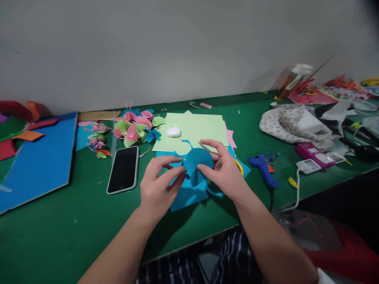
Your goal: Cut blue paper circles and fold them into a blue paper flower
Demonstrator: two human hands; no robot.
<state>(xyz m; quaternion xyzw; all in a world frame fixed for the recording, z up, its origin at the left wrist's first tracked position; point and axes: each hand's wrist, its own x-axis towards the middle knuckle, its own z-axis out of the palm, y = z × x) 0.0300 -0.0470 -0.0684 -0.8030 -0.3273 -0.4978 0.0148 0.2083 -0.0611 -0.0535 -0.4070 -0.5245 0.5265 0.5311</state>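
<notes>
L hand (156,189) & R hand (226,173) are both pinching disc (197,163), holding it just above sheet (186,197) on counter (74,221). Fingertip grip at edges is prob. bending it w/o creasing.

- A black phone (123,169) lies face up on the green bench (74,221).
- A white earbud case (173,131) sits on pale green paper (204,128).
- Paper flowers (134,128) lie near the phone's far end.
- A blue glue gun (262,167) lies to the right, near what may be patterned cloth (284,122).
</notes>
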